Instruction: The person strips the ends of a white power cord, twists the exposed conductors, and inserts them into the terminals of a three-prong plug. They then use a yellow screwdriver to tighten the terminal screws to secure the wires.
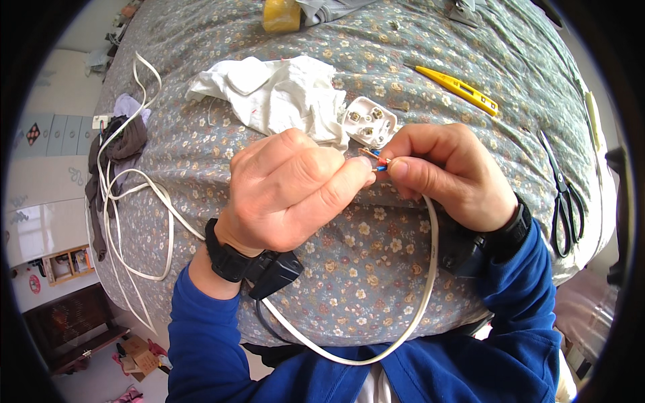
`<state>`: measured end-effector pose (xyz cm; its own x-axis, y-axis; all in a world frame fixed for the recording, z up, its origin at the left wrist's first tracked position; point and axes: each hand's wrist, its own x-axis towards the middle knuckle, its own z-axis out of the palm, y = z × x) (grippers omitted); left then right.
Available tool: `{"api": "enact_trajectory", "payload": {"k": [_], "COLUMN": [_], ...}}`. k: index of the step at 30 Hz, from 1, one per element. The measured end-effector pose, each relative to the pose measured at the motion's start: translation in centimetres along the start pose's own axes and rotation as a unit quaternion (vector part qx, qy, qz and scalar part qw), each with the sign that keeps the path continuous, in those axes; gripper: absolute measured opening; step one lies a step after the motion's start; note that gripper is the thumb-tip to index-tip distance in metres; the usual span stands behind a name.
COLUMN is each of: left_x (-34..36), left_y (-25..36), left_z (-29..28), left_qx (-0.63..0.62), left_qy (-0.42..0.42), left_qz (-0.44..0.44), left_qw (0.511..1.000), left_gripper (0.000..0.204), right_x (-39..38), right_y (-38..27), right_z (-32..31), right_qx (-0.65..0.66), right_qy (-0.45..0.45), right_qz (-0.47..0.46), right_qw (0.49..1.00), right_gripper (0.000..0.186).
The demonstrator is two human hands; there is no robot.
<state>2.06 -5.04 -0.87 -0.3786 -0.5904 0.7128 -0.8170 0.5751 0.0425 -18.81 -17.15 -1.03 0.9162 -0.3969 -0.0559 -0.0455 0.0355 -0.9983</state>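
A white electrical cable [431,258] loops across my lap and rises to my right hand [450,176]. My right thumb and forefinger pinch its end, where red and blue insulated wires [381,165] with bare copper tips stick out. Closed beside it, my left hand [289,185] has its fingertips at the wire ends; its fingers hide part of the contact. Just beyond both hands lies an opened white plug housing [369,121] with brass-coloured terminals inside. A crumpled white cloth [282,94] lies to its left.
A yellow screwdriver-like tool [460,91] lies at the far right, and black-handled scissors [564,198] at the right edge. More cable coils lie at left near dark cloth [124,144]. A yellow tape roll [281,15] sits at the back. Flowered fabric [363,269] covers the bed-like surface.
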Motion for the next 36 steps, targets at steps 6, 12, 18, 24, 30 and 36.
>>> {"api": "enact_trajectory", "payload": {"k": [6, 12, 18, 24, 30, 36], "left_x": [0.9, 0.7, 0.2, 0.0, 0.9, 0.9], "left_y": [2.4, 2.2, 1.1, 0.5, 1.9, 3.0], "left_z": [0.3, -1.2, 0.2, 0.1, 0.5, 0.5], "left_qx": [-0.309, -0.581, 0.021, 0.029, -0.044, -0.305], "left_qy": [-0.018, -0.072, 0.052, 0.027, 0.017, 0.006], "left_qz": [-0.39, -0.538, -0.129, -0.022, -0.165, -0.402], "left_qw": [0.867, 0.607, 0.99, 0.999, 0.985, 0.863], "left_gripper": [0.016, 0.037, 0.024, 0.03, 0.014, 0.016], "right_x": [-0.1, -0.3, -0.5, -0.4, -0.6, -0.9], "right_y": [0.2, 0.2, 0.3, 0.3, 0.1, 0.6], "right_z": [0.7, 0.9, 0.1, 0.4, 1.1, 1.6], "right_qx": [-0.192, -0.147, -0.035, 0.004, -0.046, -0.048], "right_qy": [0.102, 0.125, 0.071, 0.046, 0.114, 0.159], "right_qz": [-0.137, -0.119, -0.062, -0.054, -0.084, -0.107], "right_qw": [0.966, 0.974, 0.995, 0.997, 0.989, 0.98], "right_gripper": [0.012, 0.01, 0.017, 0.017, 0.015, 0.015]}}
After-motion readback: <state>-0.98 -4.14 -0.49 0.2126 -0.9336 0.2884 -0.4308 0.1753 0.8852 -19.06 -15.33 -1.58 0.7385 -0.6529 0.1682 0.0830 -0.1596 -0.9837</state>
